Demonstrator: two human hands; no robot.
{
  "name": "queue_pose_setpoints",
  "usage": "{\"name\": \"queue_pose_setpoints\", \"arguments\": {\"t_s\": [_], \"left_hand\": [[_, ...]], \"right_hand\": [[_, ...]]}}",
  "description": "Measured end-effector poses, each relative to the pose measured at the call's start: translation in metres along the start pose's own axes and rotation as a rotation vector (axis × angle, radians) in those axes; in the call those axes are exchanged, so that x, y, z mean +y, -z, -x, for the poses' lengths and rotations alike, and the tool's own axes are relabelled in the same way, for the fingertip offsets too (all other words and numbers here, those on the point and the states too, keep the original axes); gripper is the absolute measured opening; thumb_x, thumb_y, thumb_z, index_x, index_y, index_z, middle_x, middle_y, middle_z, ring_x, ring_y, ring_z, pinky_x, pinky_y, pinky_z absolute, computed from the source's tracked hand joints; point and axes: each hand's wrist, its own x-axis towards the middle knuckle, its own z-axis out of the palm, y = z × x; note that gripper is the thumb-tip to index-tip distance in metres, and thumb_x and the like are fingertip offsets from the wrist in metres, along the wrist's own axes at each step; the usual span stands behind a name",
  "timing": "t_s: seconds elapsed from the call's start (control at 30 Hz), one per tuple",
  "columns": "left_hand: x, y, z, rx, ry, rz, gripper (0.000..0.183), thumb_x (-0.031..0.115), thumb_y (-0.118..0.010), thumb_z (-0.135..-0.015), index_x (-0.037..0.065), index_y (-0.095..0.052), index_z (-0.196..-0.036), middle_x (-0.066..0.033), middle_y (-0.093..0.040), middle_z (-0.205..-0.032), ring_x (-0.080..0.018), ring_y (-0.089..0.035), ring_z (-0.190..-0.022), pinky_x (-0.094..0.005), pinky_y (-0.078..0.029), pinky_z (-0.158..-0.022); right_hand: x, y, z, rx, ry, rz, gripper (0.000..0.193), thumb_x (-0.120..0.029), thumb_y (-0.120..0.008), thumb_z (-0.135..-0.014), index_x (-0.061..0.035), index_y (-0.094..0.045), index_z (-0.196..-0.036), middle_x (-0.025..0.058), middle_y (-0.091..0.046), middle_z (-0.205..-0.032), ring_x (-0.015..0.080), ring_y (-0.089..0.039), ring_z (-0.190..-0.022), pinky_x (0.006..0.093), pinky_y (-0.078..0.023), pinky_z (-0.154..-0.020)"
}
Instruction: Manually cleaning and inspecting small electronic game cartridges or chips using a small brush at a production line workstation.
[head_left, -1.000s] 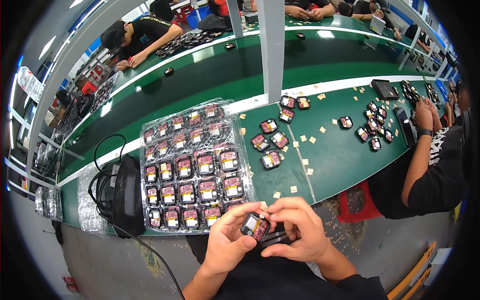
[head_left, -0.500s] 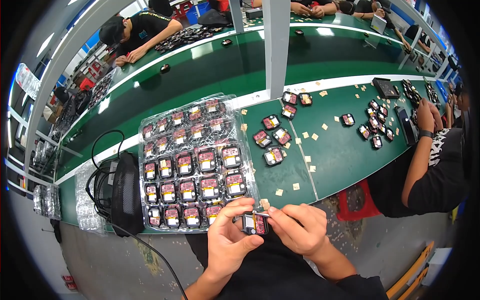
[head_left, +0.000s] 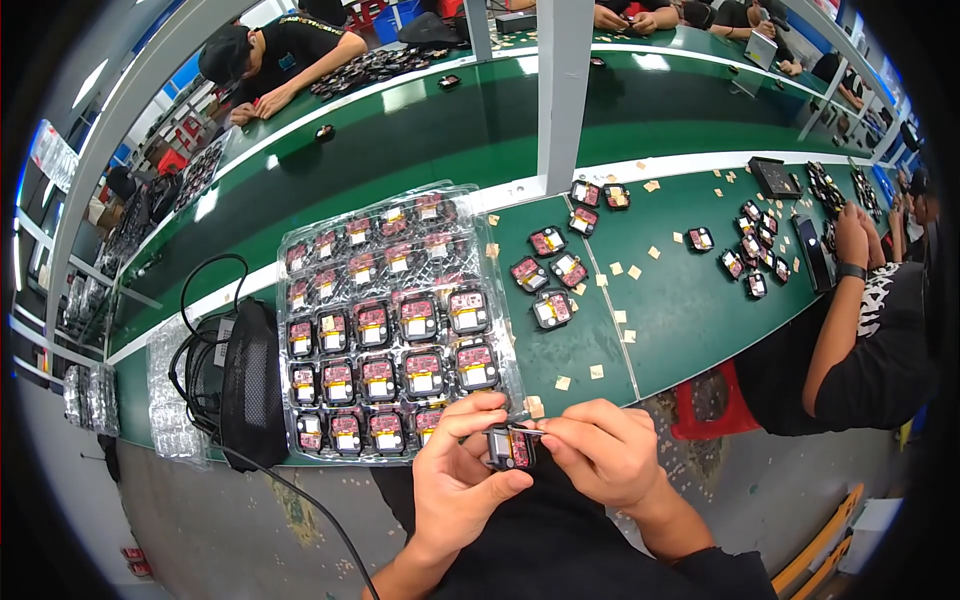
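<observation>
Just beyond my body, my left hand (head_left: pixel 448 482) grips a small square black electronic device (head_left: pixel 516 452) by its edges. Its inner side faces up, showing a red circuit board and a pale block. Pinched in my right hand (head_left: pixel 608 455) is a thin metal tool (head_left: pixel 524 430), its tip at the device's upper edge; the exact contact is too small to make out. Left of my hands lies a clear plastic tray (head_left: pixel 508 345) with rows of similar devices in its pockets.
Several loose devices (head_left: pixel 551 309) and small tan squares (head_left: pixel 597 372) lie on the green table (head_left: pixel 660 340). A black mesh pouch (head_left: pixel 252 385) with cables stands left of the tray. Beyond a white post (head_left: pixel 562 110) runs a green conveyor (head_left: pixel 420 135). A co-worker (head_left: pixel 870 330) sits at right.
My right hand has shifted slightly and the tool now lies flatter across the device's upper edge. My left hand keeps its hold. A device on the conveyor has moved slightly left.
</observation>
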Motion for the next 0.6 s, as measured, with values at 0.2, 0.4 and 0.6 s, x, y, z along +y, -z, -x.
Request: {"name": "queue_pose_setpoints", "arguments": {"t_s": [0.2, 0.4, 0.6], "left_hand": [[0.0035, 0.004, -0.0018, -0.029, 0.002, -0.026, 0.062, 0.001, -0.088, -0.081, -0.005, -0.057, -0.134, -0.0154, -0.042, -0.149, -0.0253, -0.06, -0.126, -0.0372, -0.054, -0.104], [0.0059, 0.0054, -0.0034, -0.047, -0.013, -0.043, 0.062, 0.002, -0.088, -0.081, -0.005, -0.057, -0.134, -0.0152, -0.042, -0.149, -0.0265, -0.06, -0.128, -0.0386, -0.053, -0.106], [0.0096, 0.0059, -0.0023, -0.015, 0.026, -0.023, 0.062, 0.003, -0.088, -0.081, -0.005, -0.057, -0.134, -0.0159, -0.045, -0.147, -0.0268, -0.06, -0.127, -0.0387, -0.053, -0.105]], "right_hand": [[-0.0007, 0.0005, -0.0023, -0.012, -0.012, -0.013, 0.015, -0.008, -0.082, -0.082, -0.0067, -0.077, -0.096, 0.0034, -0.071, -0.084, 0.0171, -0.067, -0.061, 0.0301, -0.052, -0.051], [0.001, -0.0008, -0.006, -0.022, 0.001, -0.024, 0.015, -0.008, -0.082, -0.082, -0.0067, -0.077, -0.096, 0.0036, -0.07, -0.084, 0.017, -0.067, -0.061, 0.0299, -0.051, -0.051], [-0.0015, -0.0062, -0.0069, -0.001, 0.051, 0.046, 0.017, -0.009, -0.083, -0.08, -0.0063, -0.076, -0.095, 0.0033, -0.069, -0.082, 0.0167, -0.066, -0.06, 0.0298, -0.052, -0.051]]}}
